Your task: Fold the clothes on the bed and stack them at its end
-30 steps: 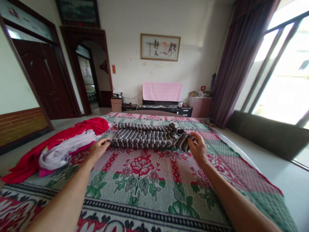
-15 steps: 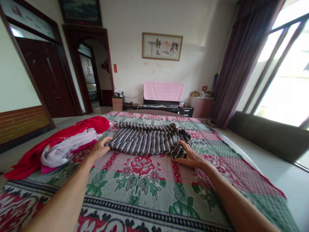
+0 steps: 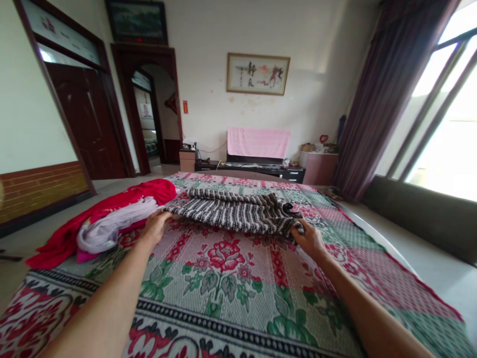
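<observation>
A black-and-white striped knit garment (image 3: 234,214) lies partly folded on the flowered cloth (image 3: 223,283) that covers the table. Its far edge is turned over into a thick roll, and its near edge is lifted a little off the cloth. My left hand (image 3: 156,226) is closed on the near left corner, thumb on top and the other fingers out of sight below. At the near right corner, my right hand (image 3: 310,237) pinches the knit between thumb and fingers.
To the left, a red garment (image 3: 149,189) and a pale scarf-like cloth (image 3: 115,223) lie heaped along the table edge. Beyond the table stands a low black cabinet (image 3: 294,174) with a pink towel (image 3: 259,142) above it. A purple curtain (image 3: 387,99) hangs at the right.
My right hand has gone from resting spread on the garment to gripping its right corner, slightly farther right. The near edge has risen off the cloth. The view has shifted slightly left.
</observation>
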### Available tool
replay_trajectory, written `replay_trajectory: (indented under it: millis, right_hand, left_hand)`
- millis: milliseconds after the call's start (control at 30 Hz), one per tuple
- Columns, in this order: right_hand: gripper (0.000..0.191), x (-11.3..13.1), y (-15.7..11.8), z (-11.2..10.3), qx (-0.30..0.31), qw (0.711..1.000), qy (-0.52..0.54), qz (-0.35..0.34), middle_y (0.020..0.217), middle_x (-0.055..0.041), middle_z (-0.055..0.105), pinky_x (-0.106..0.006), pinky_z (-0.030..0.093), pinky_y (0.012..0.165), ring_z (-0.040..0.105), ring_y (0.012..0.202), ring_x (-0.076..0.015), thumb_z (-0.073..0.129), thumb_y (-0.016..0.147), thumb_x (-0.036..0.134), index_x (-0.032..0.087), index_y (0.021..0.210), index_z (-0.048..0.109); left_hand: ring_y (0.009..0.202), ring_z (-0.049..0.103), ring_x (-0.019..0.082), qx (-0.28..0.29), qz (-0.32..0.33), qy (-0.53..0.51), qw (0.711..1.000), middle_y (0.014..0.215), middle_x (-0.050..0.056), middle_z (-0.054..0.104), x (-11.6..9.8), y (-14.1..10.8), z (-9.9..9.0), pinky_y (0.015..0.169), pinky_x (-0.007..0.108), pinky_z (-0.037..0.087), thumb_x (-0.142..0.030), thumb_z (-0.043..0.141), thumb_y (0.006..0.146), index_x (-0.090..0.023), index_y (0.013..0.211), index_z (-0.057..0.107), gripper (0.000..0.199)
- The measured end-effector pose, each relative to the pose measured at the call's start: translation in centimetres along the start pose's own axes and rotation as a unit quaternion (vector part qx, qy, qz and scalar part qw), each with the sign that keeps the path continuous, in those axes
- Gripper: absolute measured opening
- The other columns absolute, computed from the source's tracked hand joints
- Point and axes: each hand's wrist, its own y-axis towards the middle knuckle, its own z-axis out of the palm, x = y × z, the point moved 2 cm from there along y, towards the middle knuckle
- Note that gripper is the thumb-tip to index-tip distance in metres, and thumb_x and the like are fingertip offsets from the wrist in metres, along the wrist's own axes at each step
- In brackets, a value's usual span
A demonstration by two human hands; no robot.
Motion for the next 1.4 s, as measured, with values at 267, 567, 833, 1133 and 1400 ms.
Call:
replay_trajectory:
  millis: [267,567,833,1133,1400]
  right_hand:
    - [0.032,0.6,0.3,-1.4,-0.017,0.988,0.153,-0.013,0.067,-0.0007,0.067,-0.027,0.045,0.063,0.061,0.066,-0.0185,0.061,0.066,0.045,0.019,0.082,0.070]
    - [0.042,-0.7,1.4,-0.8,-0.041,0.844,0.480,0.236,0.070,0.0003,0.068,-0.027,0.050,0.052,0.062,0.058,-0.0164,0.075,0.057,0.042,0.020,0.091,0.065]
    - [0.037,-1.7,1.1,-1.8,-0.130,0.855,0.464,0.190,0.094,-0.0051,0.070,-0.029,0.054,0.068,0.067,0.086,-0.0195,0.071,0.064,0.043,0.021,0.093,0.064]
    - [0.056,0.8,-0.2,0.0,0.001,0.976,0.073,-0.206,0.136,-0.0136,0.052,-0.049,0.036,0.105,0.047,0.125,-0.0303,0.052,0.066,0.023,0.018,0.121,0.058]
    - [0.064,-1.1,0.9,1.1,-0.042,0.999,0.016,-0.026,0.127,-0.0148,0.058,-0.049,0.043,0.099,0.053,0.117,-0.0314,0.054,0.072,0.038,0.017,0.133,0.048]
  left_hand:
    - [0.054,0.044,0.011,-0.218,0.051,0.036,0.974,0.051,-0.007,0.043,-0.8,0.3,-0.8,0.051,0.023,0.037,-0.040,0.061,0.058,-0.016,0.069,0.061,0.026]
    - [0.076,0.060,0.024,-0.131,0.047,0.451,0.882,0.077,0.008,0.069,-0.3,0.0,-0.5,0.066,0.030,0.043,-0.042,0.050,0.077,-0.017,0.100,0.068,0.039]
    - [0.103,0.063,0.027,-0.055,0.090,0.544,0.832,0.111,0.014,0.070,0.9,0.0,0.8,0.086,0.034,0.046,-0.028,0.043,0.082,-0.014,0.123,0.062,0.047]
    - [0.109,0.060,0.027,-0.007,0.136,0.573,0.808,0.115,0.012,0.068,1.4,0.1,1.1,0.095,0.033,0.045,-0.022,0.044,0.076,-0.013,0.112,0.068,0.044]
    - [0.109,0.060,0.028,0.000,0.144,0.574,0.806,0.116,0.014,0.067,2.0,0.3,1.1,0.097,0.036,0.045,-0.022,0.044,0.075,-0.012,0.113,0.067,0.046]
